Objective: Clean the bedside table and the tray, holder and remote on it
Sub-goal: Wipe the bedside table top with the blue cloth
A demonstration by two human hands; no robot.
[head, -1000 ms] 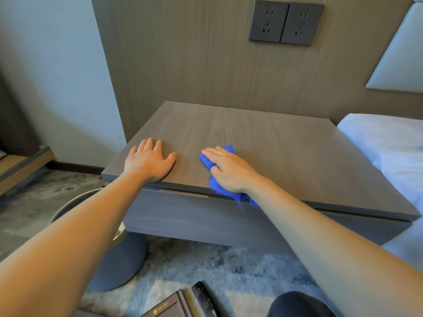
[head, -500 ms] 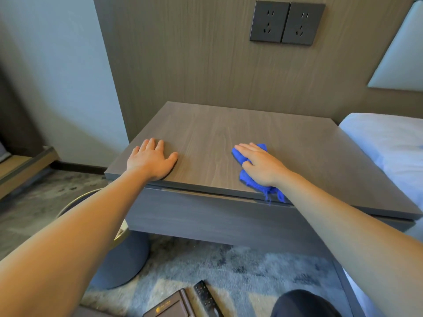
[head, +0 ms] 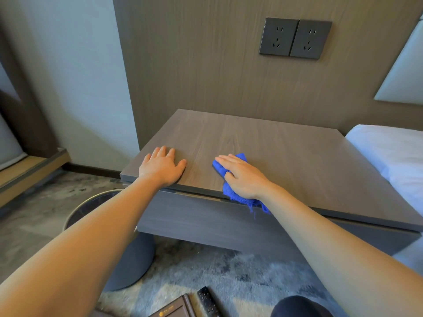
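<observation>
Head view: the bedside table (head: 286,161) has nothing on its top but 2 hands and 1 cloth. The left hand (head: 161,167) lies flat near the table's front-left corner. Its fingers are spread and straight, and it holds nothing and seems only to brace. The right hand (head: 242,177) is at the table's front edge, left of the middle. Its fingers lie nearly straight on the blue cloth (head: 231,194) and press it down, with the thumb tucked against a fold.

The cloth's long axis runs from the table's front edge toward its back, and a frayed tail hangs over the front. From the cloth, most of the bare top lies to the right and toward the back wall. I judge the next stroke belongs to the right hand, sweeping that way toward the bed (head: 393,156), which sits just beside the table's right side.

The other task things are off the table, on the carpet in front of it and below the arms. There is 1 remote (head: 207,302), with its long axis pointing roughly at the table. Just to its left is 1 flat brown piece (head: 176,308), cut off by the frame. Whether that piece is the tray or the holder I cannot tell, and no second one shows. Both lie between the forearms, about equally near either hand.

Also visible are 1 round waste bin (head: 132,266) under the table's left front and 2 wall sockets (head: 295,38) above the table.
</observation>
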